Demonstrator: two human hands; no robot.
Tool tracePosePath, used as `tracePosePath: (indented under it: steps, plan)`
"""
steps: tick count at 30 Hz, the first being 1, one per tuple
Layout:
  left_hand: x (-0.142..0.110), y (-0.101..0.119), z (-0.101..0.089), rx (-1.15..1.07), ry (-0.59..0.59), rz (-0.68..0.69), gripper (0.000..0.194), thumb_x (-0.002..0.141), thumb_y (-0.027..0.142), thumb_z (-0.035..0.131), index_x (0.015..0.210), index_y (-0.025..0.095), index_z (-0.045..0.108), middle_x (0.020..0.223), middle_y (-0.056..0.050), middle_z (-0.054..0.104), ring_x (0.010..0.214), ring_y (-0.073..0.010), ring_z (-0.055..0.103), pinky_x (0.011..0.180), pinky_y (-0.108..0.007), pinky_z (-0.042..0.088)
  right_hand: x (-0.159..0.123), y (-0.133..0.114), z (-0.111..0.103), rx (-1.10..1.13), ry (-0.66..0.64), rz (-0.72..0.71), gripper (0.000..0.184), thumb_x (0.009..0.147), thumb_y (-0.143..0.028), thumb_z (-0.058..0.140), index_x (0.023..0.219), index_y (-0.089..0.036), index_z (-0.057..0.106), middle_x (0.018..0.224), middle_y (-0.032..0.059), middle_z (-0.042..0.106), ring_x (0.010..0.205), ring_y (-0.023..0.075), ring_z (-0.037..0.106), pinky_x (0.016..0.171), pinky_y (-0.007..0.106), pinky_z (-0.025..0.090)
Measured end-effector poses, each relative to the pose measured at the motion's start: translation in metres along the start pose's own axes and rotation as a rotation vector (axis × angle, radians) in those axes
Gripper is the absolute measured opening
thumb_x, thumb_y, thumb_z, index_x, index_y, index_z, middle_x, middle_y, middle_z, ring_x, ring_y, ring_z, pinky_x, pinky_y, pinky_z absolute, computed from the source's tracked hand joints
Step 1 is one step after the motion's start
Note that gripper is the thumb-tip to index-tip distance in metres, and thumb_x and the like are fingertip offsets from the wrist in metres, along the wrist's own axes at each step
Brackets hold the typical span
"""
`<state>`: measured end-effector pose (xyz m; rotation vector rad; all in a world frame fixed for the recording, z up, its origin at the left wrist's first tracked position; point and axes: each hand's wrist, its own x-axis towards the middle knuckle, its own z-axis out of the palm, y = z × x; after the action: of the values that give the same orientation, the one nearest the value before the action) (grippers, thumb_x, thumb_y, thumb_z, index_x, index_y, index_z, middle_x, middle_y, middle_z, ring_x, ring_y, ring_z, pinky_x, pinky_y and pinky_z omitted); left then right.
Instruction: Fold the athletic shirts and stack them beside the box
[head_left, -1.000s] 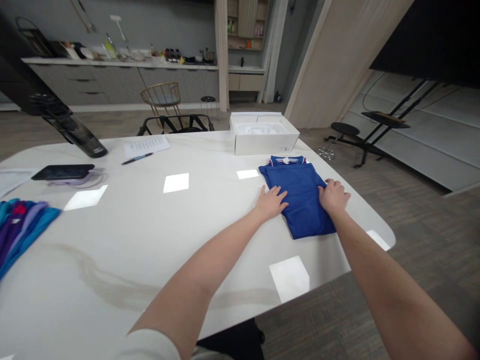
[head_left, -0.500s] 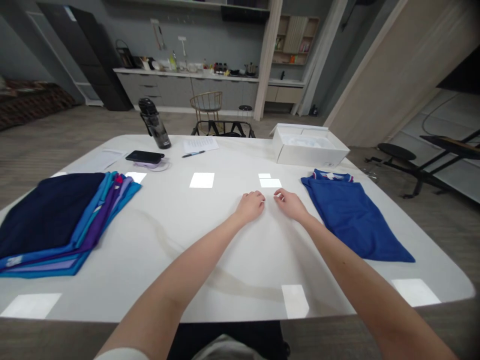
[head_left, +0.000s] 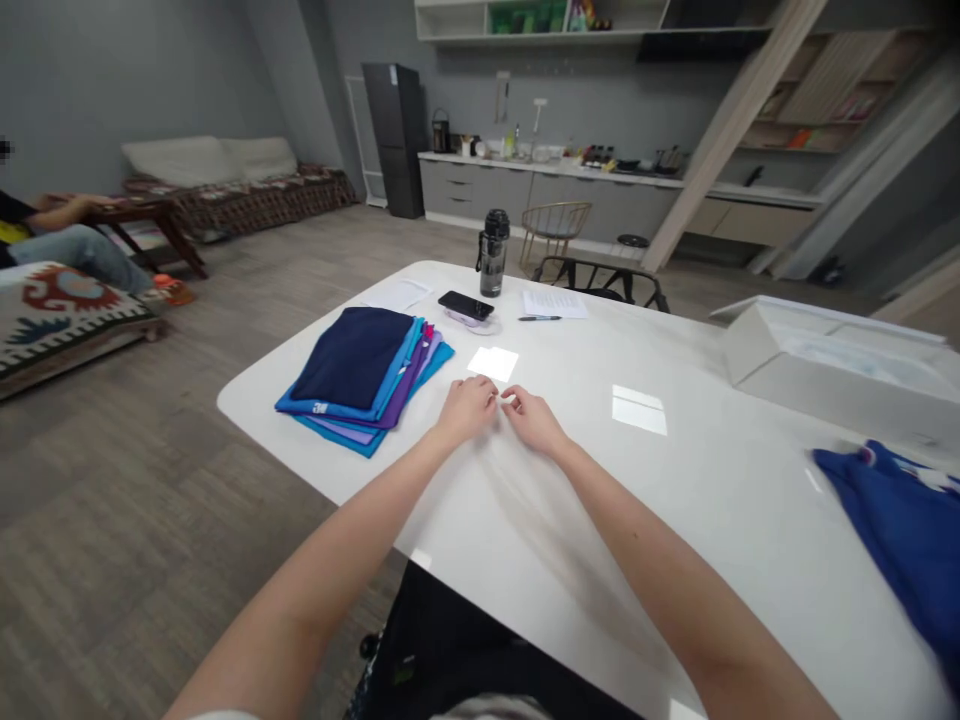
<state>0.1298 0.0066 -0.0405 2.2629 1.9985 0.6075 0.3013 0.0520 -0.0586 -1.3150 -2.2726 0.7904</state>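
Note:
Both my hands hover low over the white table [head_left: 645, 520], close together with fingers loosely bent and nothing in them. My left hand [head_left: 470, 407] is just right of a stack of folded clothes [head_left: 356, 362], apart from it. That stack has a dark navy piece on top and blue, purple and lilac layers below. Facing the left one, my right hand [head_left: 532, 418] has its thumb and fingers slightly apart. At the far right lies a blue folded garment [head_left: 907, 530], blurred and partly cut off by the frame.
A black phone [head_left: 465, 304], a dark water bottle [head_left: 493, 255], a pen [head_left: 540, 318] and paper sheets [head_left: 556, 303] lie or stand towards the back. An open white box [head_left: 832, 385] is at the right. A seated person [head_left: 90, 245] is at the far left.
The view has turned left, so the clothes stack now sits nearer the middle and the blue garment at the right edge. My hands have moved left over the table towards the stack.

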Motion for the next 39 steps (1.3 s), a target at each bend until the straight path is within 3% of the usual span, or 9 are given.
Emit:
tracePosePath:
  steps: [5, 9, 13, 17, 21, 25, 32, 35, 39]
  plan:
    - [-0.011, -0.095, -0.053, 0.164, 0.253, -0.292, 0.031, 0.097, 0.021, 0.044, 0.120, 0.023, 0.066, 0.133, -0.010, 0.063, 0.124, -0.0269, 0.057, 0.115, -0.047, 0.033, 0.038, -0.056, 0.049, 0.044, -0.046, -0.101, 0.020, 0.096, -0.026, 0.056, 0.114, -0.026, 0.065, 0.088, -0.0008, 0.073, 0.081, 0.0170, 0.065, 0.078, 0.026, 0.046]
    - [-0.017, -0.154, -0.079, 0.291, 0.380, -0.578, 0.043, 0.098, 0.024, 0.043, 0.138, 0.017, 0.054, 0.146, -0.018, 0.052, 0.136, -0.0345, 0.046, 0.119, -0.061, 0.022, 0.053, -0.092, 0.073, 0.074, -0.095, -0.150, 0.016, 0.097, -0.029, 0.057, 0.110, -0.027, 0.067, 0.092, -0.0003, 0.074, 0.083, 0.0178, 0.066, 0.079, 0.028, 0.047]
    - [-0.015, -0.190, -0.089, 0.279, 0.282, -0.727, 0.036, 0.098, 0.028, 0.045, 0.130, 0.016, 0.057, 0.135, -0.020, 0.058, 0.126, -0.0362, 0.052, 0.108, -0.058, 0.038, 0.051, -0.101, 0.080, 0.097, -0.129, -0.194, 0.015, 0.096, -0.028, 0.057, 0.107, -0.026, 0.067, 0.092, -0.0001, 0.073, 0.082, 0.0175, 0.066, 0.079, 0.028, 0.047]
    - [-0.009, -0.200, -0.091, 0.275, 0.293, -0.733, 0.026, 0.100, 0.026, 0.042, 0.112, 0.019, 0.064, 0.125, -0.016, 0.063, 0.118, -0.0341, 0.056, 0.100, -0.051, 0.044, 0.041, -0.087, 0.076, 0.116, -0.122, -0.165, 0.016, 0.096, -0.027, 0.056, 0.106, -0.024, 0.067, 0.087, -0.0001, 0.071, 0.081, 0.0168, 0.064, 0.078, 0.027, 0.046]
    - [-0.005, -0.182, -0.085, 0.283, 0.412, -0.669, 0.027, 0.102, 0.024, 0.038, 0.113, 0.021, 0.063, 0.123, -0.014, 0.063, 0.118, -0.0312, 0.056, 0.108, -0.051, 0.037, 0.033, -0.065, 0.068, 0.167, -0.094, -0.141, 0.016, 0.095, -0.028, 0.056, 0.105, -0.023, 0.067, 0.081, -0.0013, 0.068, 0.075, 0.0157, 0.061, 0.073, 0.027, 0.044]
    - [0.002, -0.139, -0.069, 0.208, 0.437, -0.510, 0.029, 0.105, 0.025, 0.035, 0.114, 0.024, 0.062, 0.124, -0.012, 0.064, 0.118, -0.0280, 0.057, 0.119, -0.053, 0.025, 0.023, -0.046, 0.051, 0.219, -0.065, -0.145, 0.018, 0.093, -0.031, 0.055, 0.106, -0.023, 0.066, 0.082, -0.0012, 0.067, 0.072, 0.0152, 0.059, 0.071, 0.027, 0.043]
    - [0.026, -0.037, -0.008, -0.041, 0.222, -0.223, 0.026, 0.106, 0.024, 0.038, 0.113, 0.029, 0.062, 0.123, -0.008, 0.066, 0.137, -0.0254, 0.048, 0.123, -0.066, 0.009, -0.014, -0.003, -0.004, 0.292, 0.035, -0.036, 0.022, 0.090, -0.039, 0.057, 0.103, -0.024, 0.066, 0.076, -0.0027, 0.062, 0.064, 0.0150, 0.056, 0.065, 0.028, 0.042]
    - [0.040, 0.003, 0.024, -0.168, 0.114, -0.173, 0.026, 0.106, 0.023, 0.036, 0.112, 0.027, 0.061, 0.122, -0.008, 0.066, 0.142, -0.0270, 0.042, 0.118, -0.073, 0.011, -0.036, 0.035, -0.032, 0.264, 0.083, 0.036, 0.024, 0.090, -0.042, 0.057, 0.102, -0.024, 0.067, 0.077, -0.0022, 0.063, 0.063, 0.0151, 0.056, 0.063, 0.028, 0.043]
    - [0.056, 0.056, 0.056, -0.259, -0.027, -0.061, 0.024, 0.106, 0.023, 0.036, 0.109, 0.025, 0.059, 0.114, -0.006, 0.064, 0.127, -0.0247, 0.052, 0.117, -0.075, 0.013, -0.070, 0.093, -0.070, 0.234, 0.170, 0.141, 0.027, 0.088, -0.045, 0.057, 0.101, -0.023, 0.067, 0.077, -0.0008, 0.066, 0.065, 0.0161, 0.058, 0.063, 0.028, 0.044]
